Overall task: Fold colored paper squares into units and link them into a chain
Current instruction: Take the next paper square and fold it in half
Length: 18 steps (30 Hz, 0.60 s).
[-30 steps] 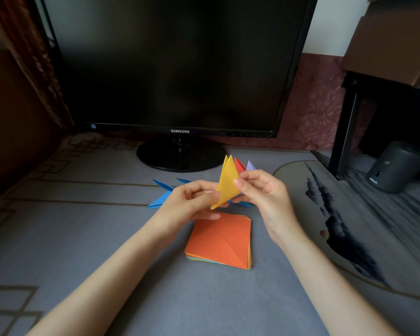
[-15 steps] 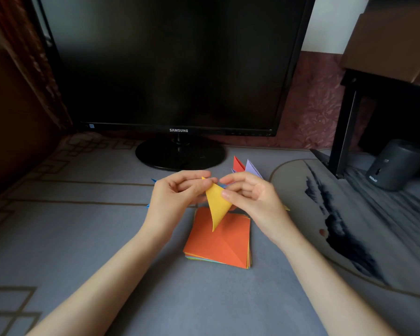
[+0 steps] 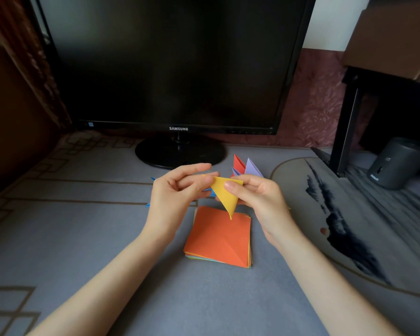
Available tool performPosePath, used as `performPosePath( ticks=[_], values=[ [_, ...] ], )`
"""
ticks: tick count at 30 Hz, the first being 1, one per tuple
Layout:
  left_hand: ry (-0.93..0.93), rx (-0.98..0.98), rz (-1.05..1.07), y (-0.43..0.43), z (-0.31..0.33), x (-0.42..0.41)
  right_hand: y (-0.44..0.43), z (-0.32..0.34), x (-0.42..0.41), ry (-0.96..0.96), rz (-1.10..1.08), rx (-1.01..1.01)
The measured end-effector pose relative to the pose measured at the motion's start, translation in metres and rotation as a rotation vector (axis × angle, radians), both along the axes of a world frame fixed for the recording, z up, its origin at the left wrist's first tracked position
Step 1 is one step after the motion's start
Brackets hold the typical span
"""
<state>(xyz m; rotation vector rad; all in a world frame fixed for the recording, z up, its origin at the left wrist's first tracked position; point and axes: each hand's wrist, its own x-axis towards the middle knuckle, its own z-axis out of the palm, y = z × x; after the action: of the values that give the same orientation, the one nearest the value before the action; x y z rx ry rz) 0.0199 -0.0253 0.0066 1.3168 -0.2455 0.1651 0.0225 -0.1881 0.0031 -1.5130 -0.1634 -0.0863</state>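
Pinching yellow unit (image 3: 224,198) | left hand (image 3: 170,195) + right hand (image 3: 264,200) | tip flipped downward, was up

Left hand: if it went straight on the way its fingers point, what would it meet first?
The left hand pinches the yellow unit; just beyond, probably fingers of the right hand on the same unit, though depth is unclear.

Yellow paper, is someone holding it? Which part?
Yes. Both hands hold the yellow paper at its wide top end: the left hand pinches the left corner, the right hand pinches the right side. Its pointed tip hangs free below.
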Motion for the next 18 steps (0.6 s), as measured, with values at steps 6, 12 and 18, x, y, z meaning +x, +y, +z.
performPosePath(
  ticks=[6, 12, 18],
  values=[
    [-0.007, 0.088, 0.036, 0.0005, -0.0017, 0.0014, -0.0011, 0.0016, 0.0006, -0.028, 0.006, -0.042],
    [-0.047, 0.245, 0.024, 0.0035, -0.0029, 0.0031, -0.0050, 0.0025, 0.0005, -0.071, 0.032, -0.123],
    [-0.111, 0.292, 0.090, 0.0043, -0.0066, 0.0054, -0.0047, 0.0013, 0.0017, -0.051, 0.023, -0.094]
  ],
)
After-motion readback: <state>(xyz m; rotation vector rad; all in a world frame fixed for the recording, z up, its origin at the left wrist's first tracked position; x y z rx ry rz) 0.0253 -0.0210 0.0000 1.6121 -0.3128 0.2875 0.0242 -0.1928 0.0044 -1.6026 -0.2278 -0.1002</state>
